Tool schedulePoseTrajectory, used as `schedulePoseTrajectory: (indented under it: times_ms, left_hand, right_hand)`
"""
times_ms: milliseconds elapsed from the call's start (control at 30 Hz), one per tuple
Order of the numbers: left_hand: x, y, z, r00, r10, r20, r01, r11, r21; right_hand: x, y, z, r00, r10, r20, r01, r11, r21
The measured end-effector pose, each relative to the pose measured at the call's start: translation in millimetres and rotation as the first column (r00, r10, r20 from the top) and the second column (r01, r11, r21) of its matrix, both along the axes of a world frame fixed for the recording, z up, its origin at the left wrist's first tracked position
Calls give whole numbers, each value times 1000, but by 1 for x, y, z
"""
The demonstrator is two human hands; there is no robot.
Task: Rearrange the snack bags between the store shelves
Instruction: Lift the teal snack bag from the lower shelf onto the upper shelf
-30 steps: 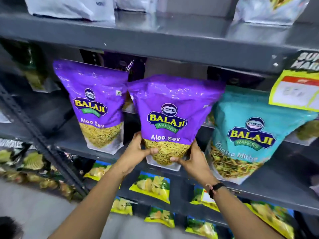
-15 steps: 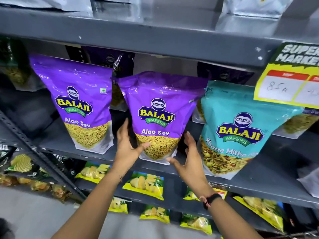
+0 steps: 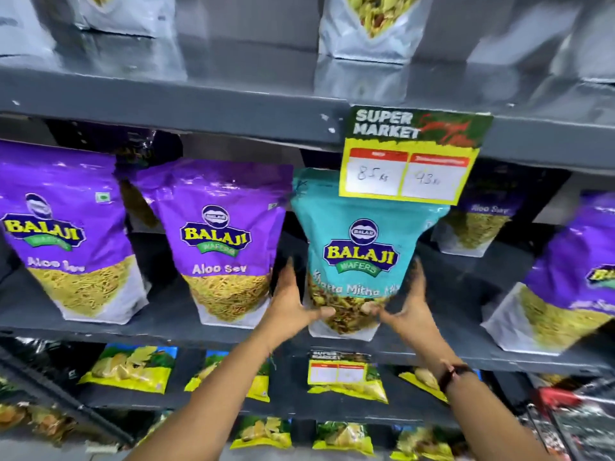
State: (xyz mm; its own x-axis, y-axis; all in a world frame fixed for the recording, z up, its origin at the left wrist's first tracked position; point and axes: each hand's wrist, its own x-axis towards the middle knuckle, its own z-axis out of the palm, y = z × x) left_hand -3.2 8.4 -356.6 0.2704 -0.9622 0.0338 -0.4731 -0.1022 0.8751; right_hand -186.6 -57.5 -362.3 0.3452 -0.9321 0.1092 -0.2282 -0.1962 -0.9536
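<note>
- Teal foil is what you are gripping: the teal snack bag (image 3: pixel 362 247) is standing on the middle shelf (image 3: pixel 173 311), just beside the purple Aloo Sev bag (image 3: pixel 221 241).
- Your left hand (image 3: pixel 293 304) and right hand (image 3: pixel 407 307) are clasping its lower corners, thumbs pressing the clear window.
- It is probably going to feel light, crinkly and slippery (loose contents shifting), so keep holding low, near the gusset.
- The grey metal shelves are looking crowded; the price card (image 3: pixel 409 154) is hanging over the bag's top.
</note>
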Motion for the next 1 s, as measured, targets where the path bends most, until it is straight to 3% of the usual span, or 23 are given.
schedulePoseTrajectory:
  times_ms: [100, 467, 567, 767, 900, 1000]
  left_hand:
    - [2, -12, -2, 989, -94, -112, 96, 995, 19]
    - [-18, 21, 8, 992, -50, -116, 44, 998, -50]
    - [-30, 46, 28, 984, -107, -140, 93, 991, -101]
    - [-44, 83, 84, 985, -164, -52, 145, 956, -253]
    - [-46, 90, 144, 974, -214, -72, 176, 919, -352]
    - [-48, 92, 196, 973, -206, -99, 134, 863, -488]
  right_hand:
    - [-1, -8, -2, 985, 170, -24, -164, 971, 173]
    - [-34, 40, 12, 997, 42, -58, -39, 998, 58]
    - [-48, 68, 28, 997, 14, -75, -15, 1000, -15]
    - [-70, 108, 83, 999, 7, -49, -17, 981, -192]
    - [-78, 109, 145, 999, 25, -42, -38, 946, -322]
    - [-77, 111, 201, 996, 63, 59, -32, 905, -425]
